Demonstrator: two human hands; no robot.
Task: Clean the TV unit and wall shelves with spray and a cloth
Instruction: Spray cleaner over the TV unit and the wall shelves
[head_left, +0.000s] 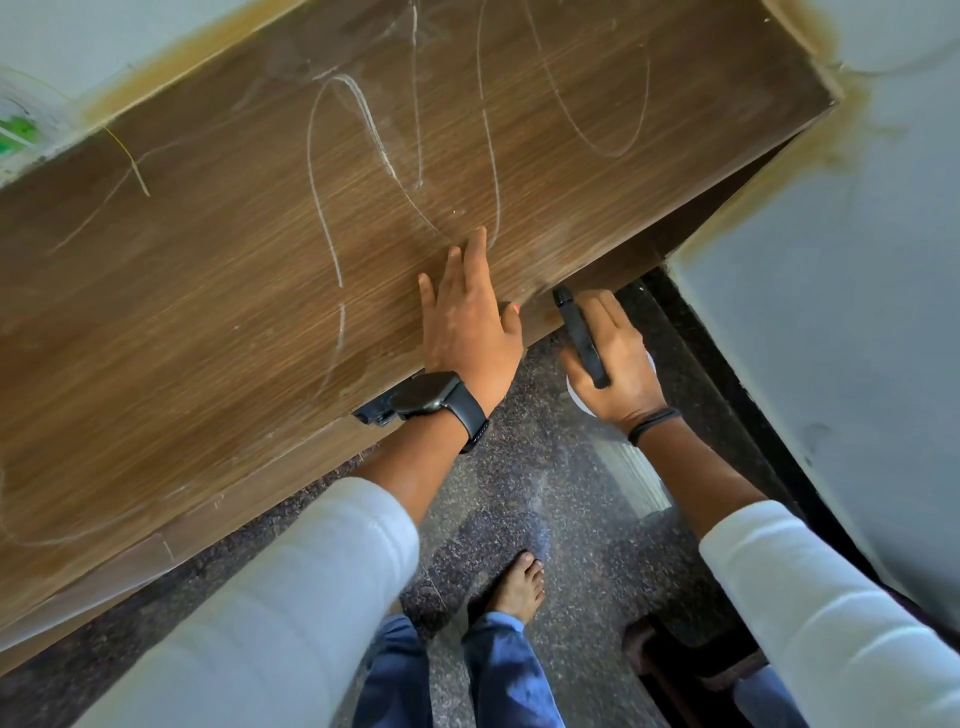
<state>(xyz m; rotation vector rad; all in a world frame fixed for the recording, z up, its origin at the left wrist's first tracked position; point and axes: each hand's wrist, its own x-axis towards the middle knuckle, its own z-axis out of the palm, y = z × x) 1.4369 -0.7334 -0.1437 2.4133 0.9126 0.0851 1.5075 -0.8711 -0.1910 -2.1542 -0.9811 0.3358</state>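
Left hand (467, 322) lies flat, fingers straight, on the TV unit (260, 260) top near its front edge. Right hand (613, 358) grips the spray bottle (582, 338) just off the front edge (light, rigid, probably slick; best held at the neck).
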